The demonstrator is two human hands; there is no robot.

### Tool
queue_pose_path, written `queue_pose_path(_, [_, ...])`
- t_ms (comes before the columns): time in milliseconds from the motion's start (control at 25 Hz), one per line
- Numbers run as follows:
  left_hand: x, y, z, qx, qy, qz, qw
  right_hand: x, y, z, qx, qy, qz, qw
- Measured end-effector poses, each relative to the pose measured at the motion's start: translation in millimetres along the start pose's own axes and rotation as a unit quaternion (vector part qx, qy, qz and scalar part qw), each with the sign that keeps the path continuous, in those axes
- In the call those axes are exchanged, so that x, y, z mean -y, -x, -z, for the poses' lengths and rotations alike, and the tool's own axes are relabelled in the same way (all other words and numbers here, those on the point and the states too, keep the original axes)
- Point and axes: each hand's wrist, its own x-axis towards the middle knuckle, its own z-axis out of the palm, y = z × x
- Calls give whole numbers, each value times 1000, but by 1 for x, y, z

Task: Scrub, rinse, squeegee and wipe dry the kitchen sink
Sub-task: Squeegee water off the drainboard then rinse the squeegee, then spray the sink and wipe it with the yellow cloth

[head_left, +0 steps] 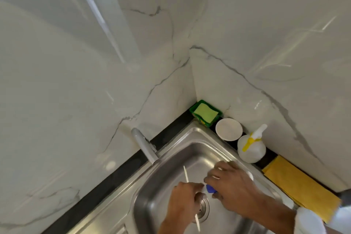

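Note:
The stainless steel sink [190, 133] fills the lower middle of the view, with its round drain [204, 207] partly hidden under my hands. Both hands are over the basin. My left hand [183, 202] grips a thin white strip [186, 174], seemingly a squeegee blade seen edge-on, which sticks out above and below my fist. My right hand [232, 186] curls its fingers round a blue and white handle piece [209, 189] that meets the strip. Whether strip and handle are one tool I cannot tell.
A chrome tap [144, 144] reaches over the sink's left rim. In the back corner stand a green holder with a sponge [206, 113], a white cup [228, 129] and a white spray bottle [251, 148]. A yellow cloth [300, 186] lies to the right. Marble walls close both sides.

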Motion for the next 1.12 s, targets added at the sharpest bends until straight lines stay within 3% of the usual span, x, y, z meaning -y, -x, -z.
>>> queue_pose_path(80, [0,-1,5,-64,58,5,996,-12,16,15,-177,-51,-17,983])
queue_pose_path(160, [2,-8,9,-128,107,50,985,-32,53,10,-274,-69,-87,955])
queue_pose_path(280, [-14,-54,27,-212,210,107,948,-70,109,-32,-204,-46,-224,952])
queue_pose_path(440, [-51,-151,62,-277,211,98,932,-93,131,-83,-149,-12,-240,959])
queue_pose_path(760, [-38,-228,41,-265,169,65,947,-94,132,-99,-119,-37,-245,961])
queue_pose_path(1120, [-27,-253,34,-258,224,50,939,-101,134,-107,-132,-27,-248,959])
